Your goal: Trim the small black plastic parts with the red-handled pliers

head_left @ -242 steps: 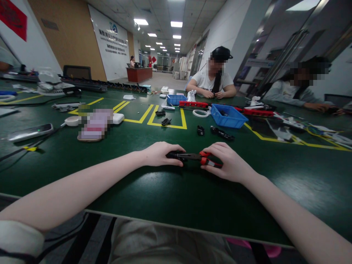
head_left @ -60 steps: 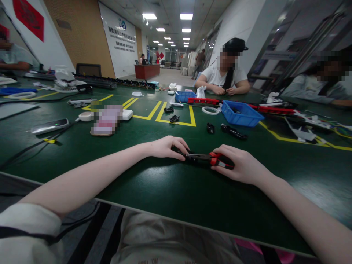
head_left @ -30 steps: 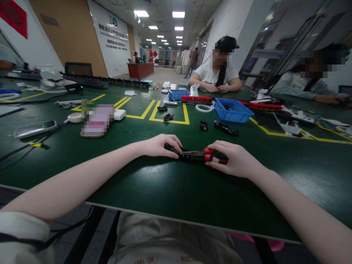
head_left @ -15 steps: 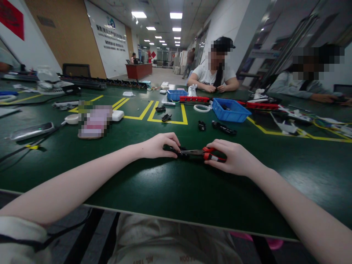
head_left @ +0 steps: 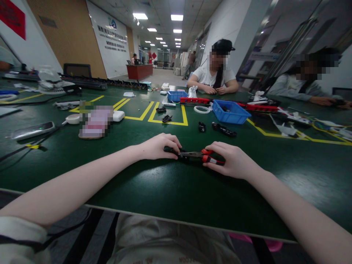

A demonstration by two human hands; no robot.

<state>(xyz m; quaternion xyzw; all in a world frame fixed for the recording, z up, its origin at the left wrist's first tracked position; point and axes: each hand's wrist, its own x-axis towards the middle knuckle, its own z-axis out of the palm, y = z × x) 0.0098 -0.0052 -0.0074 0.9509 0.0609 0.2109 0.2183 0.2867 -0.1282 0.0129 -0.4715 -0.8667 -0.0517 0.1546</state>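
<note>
My left hand [head_left: 162,146] is closed around a small black part [head_left: 171,150] just above the green table [head_left: 165,198]. What kind of part it is, I cannot make out. From the other side, my right hand [head_left: 233,158] grips red-and-black needle-nose pliers [head_left: 211,158]. Their metal jaws point left and reach the black part beside my left fingertips. Whether the jaw tips are clamped on it is too small to tell. Beyond my hands lie two more black parts, a short one [head_left: 201,127] and a longer one [head_left: 224,129].
A blue bin [head_left: 230,112] stands beyond the loose parts, near a white tape ring [head_left: 202,109]. Small black pieces [head_left: 167,118] lie inside yellow tape lines. To the left are a phone-like blurred item [head_left: 96,123] and a silver device [head_left: 33,130]. A person [head_left: 213,79] sits opposite.
The pliers' handles have tilted slightly and shifted a little left with my right hand. My left hand keeps hold of the black part in nearly the same spot.
</note>
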